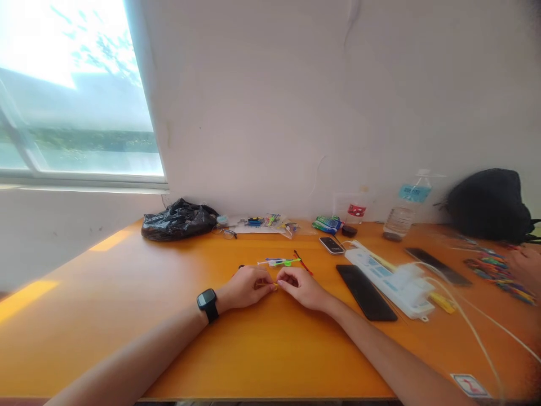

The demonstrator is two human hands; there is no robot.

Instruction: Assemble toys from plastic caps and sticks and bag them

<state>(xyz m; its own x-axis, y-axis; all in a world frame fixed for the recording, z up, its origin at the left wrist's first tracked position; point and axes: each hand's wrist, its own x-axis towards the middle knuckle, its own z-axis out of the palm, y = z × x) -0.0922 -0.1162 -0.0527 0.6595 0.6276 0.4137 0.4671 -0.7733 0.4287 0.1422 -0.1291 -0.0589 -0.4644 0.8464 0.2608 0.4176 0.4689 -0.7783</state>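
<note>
My left hand (248, 287), below a black wristwatch (207, 300), is pinched closed near the middle of the table. Opposite it, my right hand (303, 286) is closed too, its fingertips almost meeting the left ones. Between them shows a small yellow piece (275, 285), mostly covered by the fingers; its exact kind is too small to make out. Just beyond the hands lie thin green, blue and white plastic pieces (279, 262). A red and black pair of thin rods (303, 264) slants beside them. A small dark bit peeks out behind my left hand.
On the right are a black phone (366, 293), a white power strip (386, 276) with cables, and a bottle (401, 211). A black plastic bag (180, 221), glasses (228, 233) and bagged parts (270, 221) line the wall. Another person's hand (524, 265) is near colourful pieces (499, 273).
</note>
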